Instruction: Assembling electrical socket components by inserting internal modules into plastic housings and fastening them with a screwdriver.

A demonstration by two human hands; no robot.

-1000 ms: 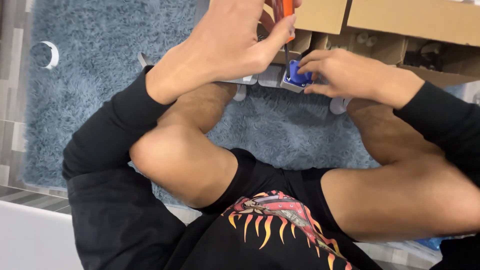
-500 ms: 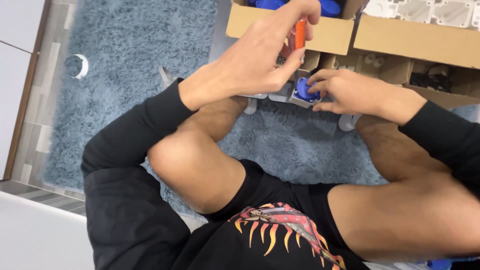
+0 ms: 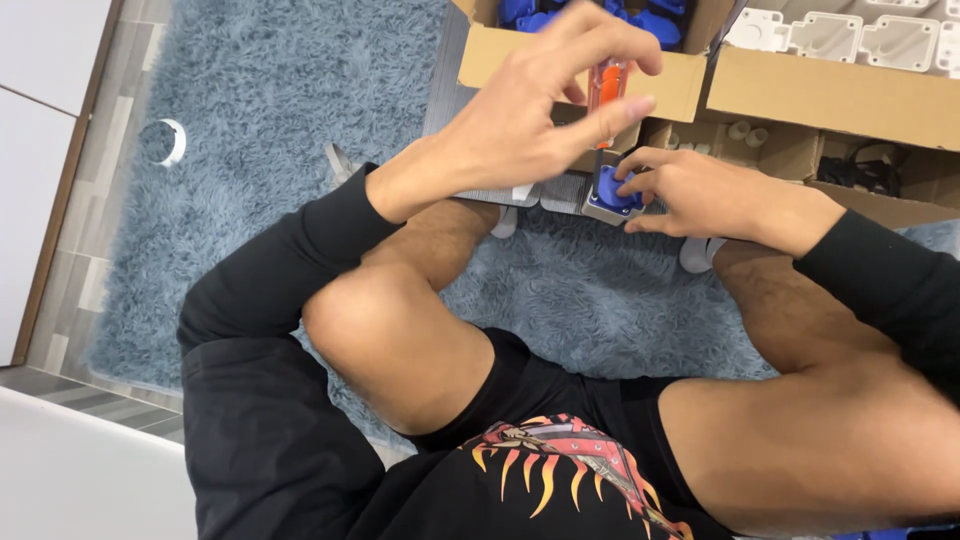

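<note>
Two hands work at upper centre: left hand [image 3: 530, 125] pinches an orange-handled screwdriver [image 3: 606, 92] upright, while right hand [image 3: 700, 195] clamps the small blue-and-grey plastic block [image 3: 610, 195] steady beneath its tip.

Bright even light, sharp, soft shadows

Open blue rug [image 3: 250, 130] lies to the left, bare but for a small white ring [image 3: 172, 142]. Ahead, cardboard boxes [image 3: 830, 95] stand wall to wall (one of blue parts, one of white) and block the way forward. The raised left knee [image 3: 380, 340] and right thigh [image 3: 800, 420] fence a narrow strip of rug between them.
</note>
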